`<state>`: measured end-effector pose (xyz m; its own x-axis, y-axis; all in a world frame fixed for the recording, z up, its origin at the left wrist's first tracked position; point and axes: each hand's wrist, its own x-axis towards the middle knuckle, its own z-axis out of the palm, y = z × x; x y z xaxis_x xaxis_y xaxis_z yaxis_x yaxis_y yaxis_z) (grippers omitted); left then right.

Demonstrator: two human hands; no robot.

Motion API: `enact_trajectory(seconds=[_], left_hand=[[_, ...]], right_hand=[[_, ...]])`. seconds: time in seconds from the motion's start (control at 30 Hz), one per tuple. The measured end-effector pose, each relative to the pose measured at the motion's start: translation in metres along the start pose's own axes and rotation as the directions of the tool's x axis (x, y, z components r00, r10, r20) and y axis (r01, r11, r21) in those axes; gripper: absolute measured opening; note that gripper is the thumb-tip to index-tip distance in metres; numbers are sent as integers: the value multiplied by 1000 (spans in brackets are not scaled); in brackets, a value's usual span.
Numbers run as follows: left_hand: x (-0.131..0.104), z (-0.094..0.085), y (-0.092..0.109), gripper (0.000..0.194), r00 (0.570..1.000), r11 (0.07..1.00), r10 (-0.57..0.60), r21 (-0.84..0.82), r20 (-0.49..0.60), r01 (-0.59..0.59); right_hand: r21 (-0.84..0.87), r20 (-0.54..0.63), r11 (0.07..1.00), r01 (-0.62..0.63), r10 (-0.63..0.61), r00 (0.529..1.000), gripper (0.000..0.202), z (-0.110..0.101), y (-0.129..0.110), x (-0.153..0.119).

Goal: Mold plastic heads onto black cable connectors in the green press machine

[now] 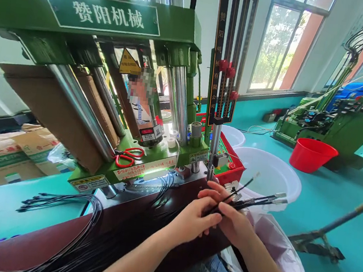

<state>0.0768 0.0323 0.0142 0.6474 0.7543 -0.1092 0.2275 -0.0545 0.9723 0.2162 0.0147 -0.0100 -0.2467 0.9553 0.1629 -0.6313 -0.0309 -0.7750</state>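
My left hand (193,219) is closed round a bundle of thin black cables (256,201), in front of the right end of the machine. My right hand (235,224) grips the same bundle just beside it, its thumb lying across the cables. The cable ends, with small pale and metallic tips, stick out to the right; one cable points higher than the others. Fingers of the two hands overlap and partly hide the bundle. A large pile of black cables (115,242) spreads over the dark red ledge (37,233) to the left of my hands.
A green press machine (116,17) stands ahead, with red-handled scissors (129,157) on it. Several cables (163,189) run into its lit lower part. A red control box (235,171), white tub (273,169), red bucket (313,154) and metal pole (340,217) are at right.
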Motion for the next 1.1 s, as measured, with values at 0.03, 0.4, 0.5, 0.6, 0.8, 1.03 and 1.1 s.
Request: enact_trajectory(seconds=[0.03, 0.4, 0.5, 0.6, 0.8, 1.03, 1.1], left_hand=[[10, 3, 5, 23, 1000, 1000, 17, 17, -7, -17], [28, 18, 13, 27, 998, 997, -38, -76, -53, 34], [30, 16, 11, 33, 994, 993, -20, -121, -109, 7], [30, 14, 11, 34, 989, 992, -37, -129, -144, 19], [27, 8, 15, 29, 991, 998, 53, -13, -124, -55], [28, 5, 18, 20, 964, 955, 177, 273, -197, -120], [29, 6, 20, 21, 983, 974, 119, 208, -140, -88]], right_hand=[[39, -32, 998, 58, -56, 998, 38, -4, -7, -1], [-20, -249, 979, 202, -200, 948, 27, -51, -42, -12], [-94, -266, 973, 212, -230, 936, 26, -49, -40, -9], [-155, -282, 968, 195, -233, 931, 19, -47, -39, -7], [-117, -313, 977, 181, -209, 927, 8, -48, -37, -5], [-58, -341, 979, 196, -204, 918, 14, -52, -33, -6], [-15, -347, 981, 192, -185, 919, 19, -53, -32, -6]])
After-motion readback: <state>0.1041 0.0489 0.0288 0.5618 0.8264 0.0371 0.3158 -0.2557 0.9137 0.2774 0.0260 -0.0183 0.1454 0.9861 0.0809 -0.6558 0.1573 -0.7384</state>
